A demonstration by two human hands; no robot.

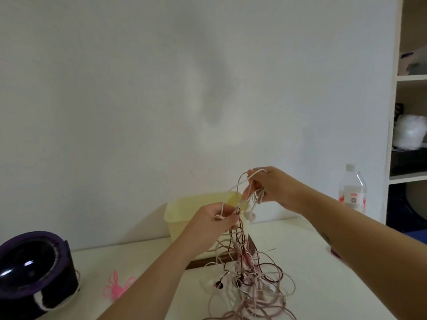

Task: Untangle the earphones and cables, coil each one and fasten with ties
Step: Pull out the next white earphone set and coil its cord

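My right hand (272, 188) is up and to the right of my left hand (215, 224). The tangle of cables (249, 273) hangs from both onto the table (300, 239) below. A tub (184, 211) stands behind my left hand. The ties (117, 285) lie lower left of that hand, and a bottle (352, 192) stands right of my right hand.

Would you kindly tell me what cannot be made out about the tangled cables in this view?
Head view only.
Number of cables in the tangle: strands overlap and blur.
Lower end of the tangle: cut off by the bottom edge.
Contents of the yellow tub: hidden by its wall and the left hand.
Pink ties: too blurred to count.
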